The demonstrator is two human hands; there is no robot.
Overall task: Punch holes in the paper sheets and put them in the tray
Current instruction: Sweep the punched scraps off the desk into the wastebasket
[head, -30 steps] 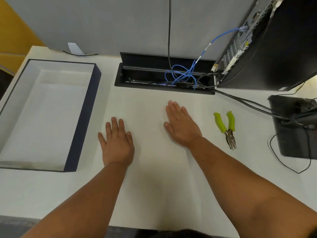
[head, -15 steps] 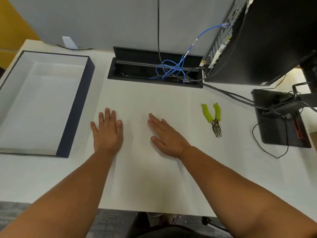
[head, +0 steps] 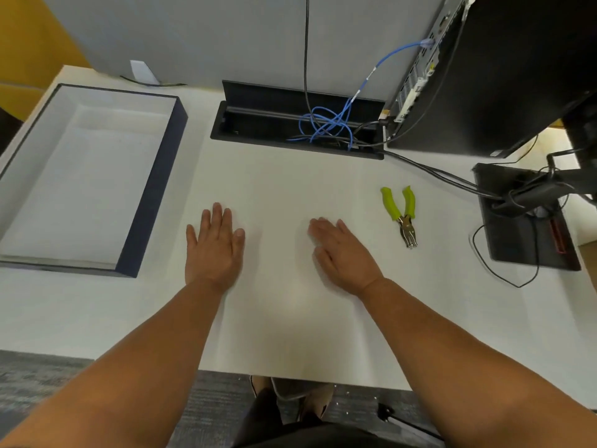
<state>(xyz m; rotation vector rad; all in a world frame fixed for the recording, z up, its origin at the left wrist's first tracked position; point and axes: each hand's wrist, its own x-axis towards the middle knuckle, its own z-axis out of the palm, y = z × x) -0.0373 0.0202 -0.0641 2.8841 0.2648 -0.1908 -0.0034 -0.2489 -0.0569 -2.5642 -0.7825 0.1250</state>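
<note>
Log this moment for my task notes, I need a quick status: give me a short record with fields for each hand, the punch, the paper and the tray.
left hand: flat on the paper, fingers straight, holds nothing
right hand: flat on the paper, holds nothing
hole punch: green handles, lies on the desk to the right of the right hand, untouched
paper sheets: white, on the desk under both hands
tray: dark-walled, to the left of the left hand, no sheet visible in it
step: punching not yet begun
</note>
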